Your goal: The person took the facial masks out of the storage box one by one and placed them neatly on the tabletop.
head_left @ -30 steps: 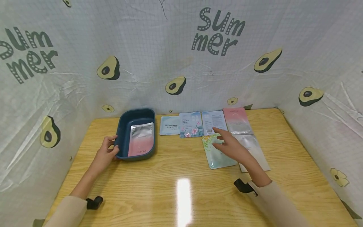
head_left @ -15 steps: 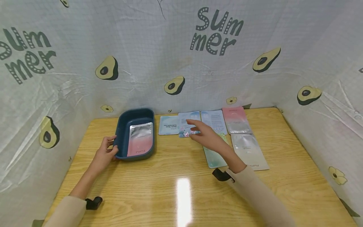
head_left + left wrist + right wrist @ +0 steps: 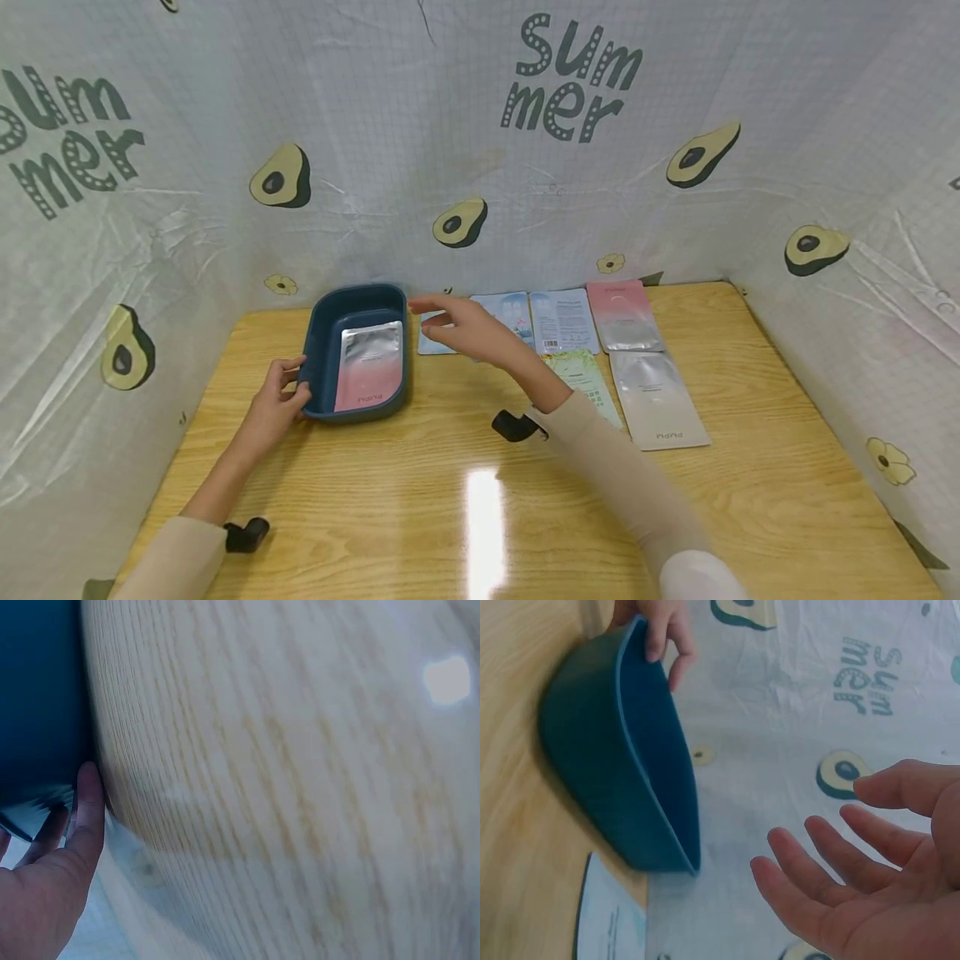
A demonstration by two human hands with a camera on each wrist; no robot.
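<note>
My left hand grips the left side of a dark blue plastic bin, its fingers over the rim in the right wrist view. A pink and silver sheet mask packet lies flat in the bin. My right hand is empty, fingers spread and slightly bent, just right of the bin. Beneath it, a small pale blue packet is partly hidden. In the right wrist view the same open hand shows its palm side, apart from the bin.
Two light blue packets lie along the back edge, beside a pink packet. In front are a green packet, partly behind the right sleeve, and a silvery packet. A printed sheet hangs behind the wooden table.
My right hand has moved left, from over the green packet across the blue packets to beside the bin. My left hand stays at the bin's side.
</note>
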